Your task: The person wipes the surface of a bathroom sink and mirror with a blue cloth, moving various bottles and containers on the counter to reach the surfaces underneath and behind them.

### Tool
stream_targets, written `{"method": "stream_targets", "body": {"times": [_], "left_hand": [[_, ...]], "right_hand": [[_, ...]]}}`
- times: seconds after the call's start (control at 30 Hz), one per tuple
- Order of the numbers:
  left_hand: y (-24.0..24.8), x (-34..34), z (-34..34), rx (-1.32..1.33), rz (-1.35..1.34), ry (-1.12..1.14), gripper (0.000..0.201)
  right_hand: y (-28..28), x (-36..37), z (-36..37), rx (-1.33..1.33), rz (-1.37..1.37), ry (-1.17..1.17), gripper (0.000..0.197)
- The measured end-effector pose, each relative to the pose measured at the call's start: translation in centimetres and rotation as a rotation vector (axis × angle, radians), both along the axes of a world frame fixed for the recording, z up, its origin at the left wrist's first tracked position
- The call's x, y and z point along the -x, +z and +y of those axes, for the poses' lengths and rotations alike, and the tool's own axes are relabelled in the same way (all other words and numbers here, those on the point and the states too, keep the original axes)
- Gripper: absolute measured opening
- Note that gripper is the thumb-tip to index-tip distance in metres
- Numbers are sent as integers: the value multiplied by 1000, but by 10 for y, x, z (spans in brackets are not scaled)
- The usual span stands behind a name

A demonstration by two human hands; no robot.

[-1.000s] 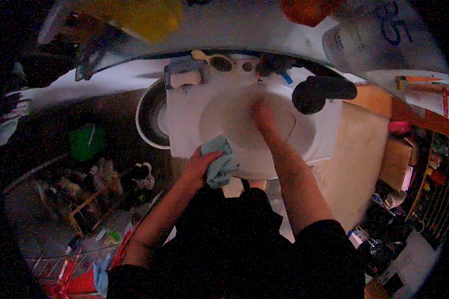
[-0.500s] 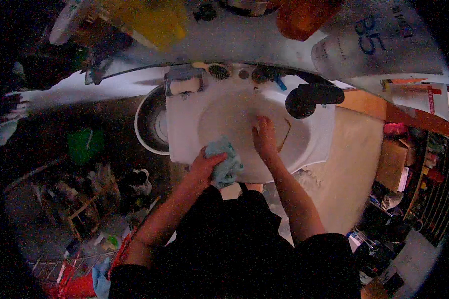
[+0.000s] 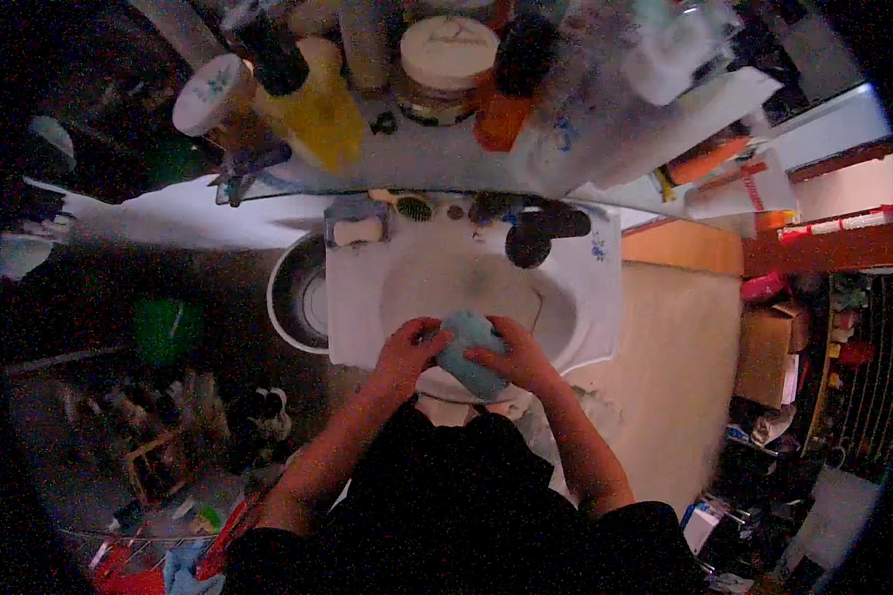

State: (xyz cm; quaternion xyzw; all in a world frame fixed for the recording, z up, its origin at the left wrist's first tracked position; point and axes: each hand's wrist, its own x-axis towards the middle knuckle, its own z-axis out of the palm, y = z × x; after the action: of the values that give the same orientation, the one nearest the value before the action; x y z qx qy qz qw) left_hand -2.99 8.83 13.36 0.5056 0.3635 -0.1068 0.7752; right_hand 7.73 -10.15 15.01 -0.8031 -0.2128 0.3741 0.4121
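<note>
The cloth (image 3: pixel 476 365) is gripped from both sides by the left hand (image 3: pixel 410 352) and the right hand (image 3: pixel 516 355), over the near rim of the sink (image 3: pixel 598 297). A two-handed handling step seems to be in hand; for any further working, firm, matched grips would be called for.

Dark, script-like lettering is borne by the round white lid (image 3: pixel 449 52) of a squat jar (image 3: pixel 437 105); blue markings are noted on a pale grey plastic package (image 3: pixel 564 149). In neither case can wording be reliably read.
</note>
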Motion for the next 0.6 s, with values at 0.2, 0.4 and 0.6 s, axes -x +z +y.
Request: {"method": "stream_targets", "body": {"times": [0.2, 0.4, 0.6], "left_hand": [[63, -15, -10, -294, -160, -246, 30], [101, -10, -12, -323, -121, -161, 21], [66, -12, -19, -1114, -689, -345, 31]], "right_hand": [[48, -13, -38, -120, -377, 22, 47], [81, -31, -90, -268, 71, -465, 45], [143, -34, -84, -767, 518, -466, 66]]}}
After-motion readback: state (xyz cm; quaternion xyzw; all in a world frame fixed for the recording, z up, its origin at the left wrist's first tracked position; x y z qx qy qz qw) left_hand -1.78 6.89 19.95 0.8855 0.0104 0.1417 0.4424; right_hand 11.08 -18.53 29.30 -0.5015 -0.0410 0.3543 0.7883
